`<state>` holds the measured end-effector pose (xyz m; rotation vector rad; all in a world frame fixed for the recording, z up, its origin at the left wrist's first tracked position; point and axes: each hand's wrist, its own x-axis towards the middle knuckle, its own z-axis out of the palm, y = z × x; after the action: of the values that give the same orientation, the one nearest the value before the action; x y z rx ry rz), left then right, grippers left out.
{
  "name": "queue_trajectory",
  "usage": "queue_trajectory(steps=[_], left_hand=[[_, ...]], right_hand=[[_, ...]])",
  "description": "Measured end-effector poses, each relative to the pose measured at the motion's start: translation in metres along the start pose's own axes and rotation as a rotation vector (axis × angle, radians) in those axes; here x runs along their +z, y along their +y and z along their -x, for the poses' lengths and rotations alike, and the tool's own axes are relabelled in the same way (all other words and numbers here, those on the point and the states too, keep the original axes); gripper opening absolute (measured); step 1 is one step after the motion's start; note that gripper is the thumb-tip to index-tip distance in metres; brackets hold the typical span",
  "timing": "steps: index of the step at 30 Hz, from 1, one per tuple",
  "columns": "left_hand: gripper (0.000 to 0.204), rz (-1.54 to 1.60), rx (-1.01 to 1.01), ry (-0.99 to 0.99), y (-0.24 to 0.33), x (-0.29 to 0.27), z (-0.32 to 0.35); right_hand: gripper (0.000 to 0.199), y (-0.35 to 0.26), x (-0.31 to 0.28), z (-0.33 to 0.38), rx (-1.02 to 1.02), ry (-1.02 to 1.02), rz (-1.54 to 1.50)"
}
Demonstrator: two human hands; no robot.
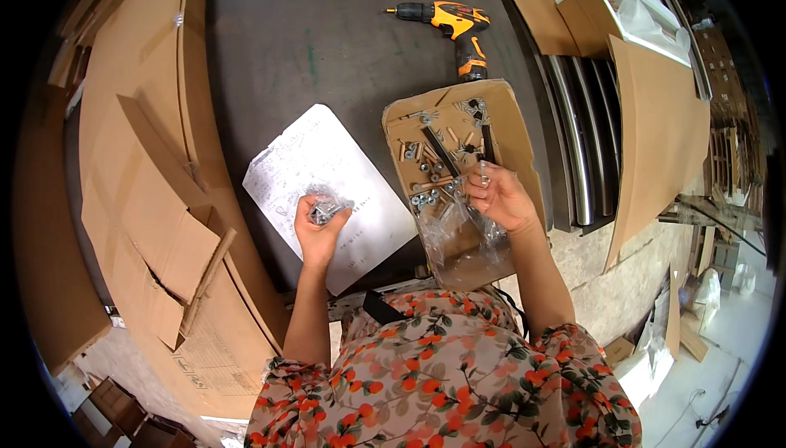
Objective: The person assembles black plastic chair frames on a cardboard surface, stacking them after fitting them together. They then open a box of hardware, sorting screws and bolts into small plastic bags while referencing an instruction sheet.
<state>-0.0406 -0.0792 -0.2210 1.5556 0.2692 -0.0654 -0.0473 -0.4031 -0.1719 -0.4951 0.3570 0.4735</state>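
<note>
My left hand (319,237) is closed round a small clear plastic bag (329,207) with shiny metal hardware in it. It is held over a white sheet of paper (372,239) covered in drawings and handwriting. To the right, my right hand (503,200) pinches a small silvery metal fastener (485,171); its exact kind is too small to tell. That hand is above a shallow cardboard box (516,112). In the box lie loose bolts (424,199), wooden dowels (452,134), a black strip (440,150) and crumpled clear plastic bags (450,235).
An orange and black cordless drill (458,22) lies on the dark table (270,47) beyond the box. Large cardboard sheets (147,79) line the left side. At the right stand dark metal tubes (573,137) and a cardboard panel (659,137).
</note>
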Motion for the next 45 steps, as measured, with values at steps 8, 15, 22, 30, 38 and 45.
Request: queue_trajectory(steps=[8,15,22,30,38,45], left_hand=[[0.033,-0.037,0.004,0.006,-0.002,-0.001,-0.002],[0.033,-0.042,0.005,0.002,0.001,0.001,-0.001],[0.033,-0.014,-0.002,-0.007,0.0,0.0,-0.002],[0.032,-0.035,0.015,-0.006,0.002,0.0,-0.003],[0.033,-0.03,0.013,-0.016,0.003,0.0,-0.003],[0.033,-0.023,-0.019,-0.016,0.005,0.004,-0.004]], right_hand=[[0.022,-0.015,0.006,0.046,-0.196,-0.062,0.192],[0.021,-0.036,0.017,0.067,-0.279,0.115,0.403],[0.017,-0.005,0.023,0.084,-0.193,0.54,0.892],[0.06,0.021,0.018,0.076,-0.053,0.796,2.101],[0.044,0.009,0.009,0.021,0.046,0.634,2.102],[0.024,-0.004,-0.009,-0.049,-0.133,0.358,2.107]])
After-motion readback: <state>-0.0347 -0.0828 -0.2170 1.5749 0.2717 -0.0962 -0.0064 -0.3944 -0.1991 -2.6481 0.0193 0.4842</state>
